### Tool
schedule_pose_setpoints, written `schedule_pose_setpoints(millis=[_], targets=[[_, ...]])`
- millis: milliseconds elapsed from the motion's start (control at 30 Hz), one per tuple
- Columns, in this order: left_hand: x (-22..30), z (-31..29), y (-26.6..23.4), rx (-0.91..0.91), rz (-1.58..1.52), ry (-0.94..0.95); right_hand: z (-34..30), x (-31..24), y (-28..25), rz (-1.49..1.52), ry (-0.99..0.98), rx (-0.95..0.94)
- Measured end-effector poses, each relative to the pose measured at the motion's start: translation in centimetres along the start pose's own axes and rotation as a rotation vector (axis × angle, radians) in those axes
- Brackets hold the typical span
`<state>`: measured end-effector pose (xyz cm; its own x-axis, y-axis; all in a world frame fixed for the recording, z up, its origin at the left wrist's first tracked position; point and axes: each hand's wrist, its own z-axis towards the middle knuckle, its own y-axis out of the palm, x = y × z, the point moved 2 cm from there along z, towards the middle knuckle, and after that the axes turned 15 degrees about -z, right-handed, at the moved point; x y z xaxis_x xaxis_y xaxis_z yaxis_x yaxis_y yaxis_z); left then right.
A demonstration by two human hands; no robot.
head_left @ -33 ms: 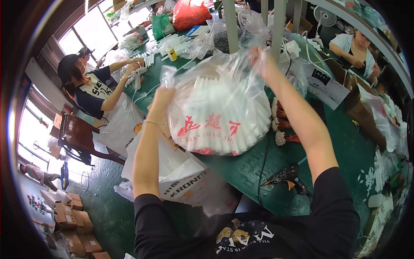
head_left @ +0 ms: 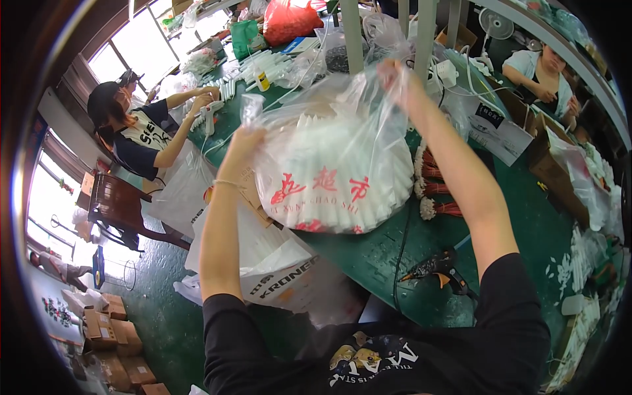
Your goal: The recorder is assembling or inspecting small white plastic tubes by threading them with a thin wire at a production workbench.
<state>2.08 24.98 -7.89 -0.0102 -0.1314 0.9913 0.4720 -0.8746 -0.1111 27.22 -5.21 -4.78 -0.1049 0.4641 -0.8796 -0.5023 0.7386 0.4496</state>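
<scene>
A clear plastic bag (head_left: 322, 181) with red print sits on the green table in front of me, packed with white stick-like pieces that fan out at the bottom. My left hand (head_left: 249, 139) is closed on the bag's left top corner, and a tuft of plastic pokes out above the fist. Higher up on the right, my right hand (head_left: 399, 84) grips the other side of the bag's mouth. Between the two hands the plastic is stretched. Bundles of red stems with pale tips (head_left: 431, 191) lie just right of the bag.
A hot glue gun (head_left: 440, 271) and its black cable lie on the green table (head_left: 355, 263) near me. Left of the table edge stands a white sack (head_left: 283, 270). Two people work at the left side, another sits at the far right. Metal posts (head_left: 424, 39) rise behind the bag.
My right hand has risen slightly, and my left hand has shifted a little left. The bag's print looks less creased, and its plastic is drawn tauter.
</scene>
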Motion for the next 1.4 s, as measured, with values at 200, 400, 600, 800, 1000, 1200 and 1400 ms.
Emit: schedule_pose_setpoints(millis=[200, 400, 600, 800, 1000, 1200, 1400], targets=[[6.3, -5.8, -3.1, -0.101, 0.075, 0.005, -9.3, -11.3, 14.6, -0.082, -0.193, -0.05], [10.4, -10.3, -6.9, -0.237, 0.006, 0.082, -5.8, -8.3, 10.3, -0.392, 0.148, -0.149], [17.0, -9.5, -6.6, -0.149, -0.756, 0.294, -0.2, -13.5, 10.8, -0.106, 0.013, -0.221], [19.1, -7.8, -0.8, -0.11, -0.12, 0.329, -0.1, -13.2, 14.0, -0.03, 0.015, 0.092], [25.0, -3.4, -3.1, 0.0, -0.073, 0.583, -0.4, -17.1, 18.4, 0.119, -0.204, 0.322], [27.6, -3.2, -6.2, 0.022, -0.135, 0.58, -1.1, -19.6, 20.8, 0.214, -0.038, 0.341], [26.0, -5.9, -4.6, -0.128, -0.231, 0.459, 4.0, -26.1, 16.9, 0.351, 0.459, 0.414]])
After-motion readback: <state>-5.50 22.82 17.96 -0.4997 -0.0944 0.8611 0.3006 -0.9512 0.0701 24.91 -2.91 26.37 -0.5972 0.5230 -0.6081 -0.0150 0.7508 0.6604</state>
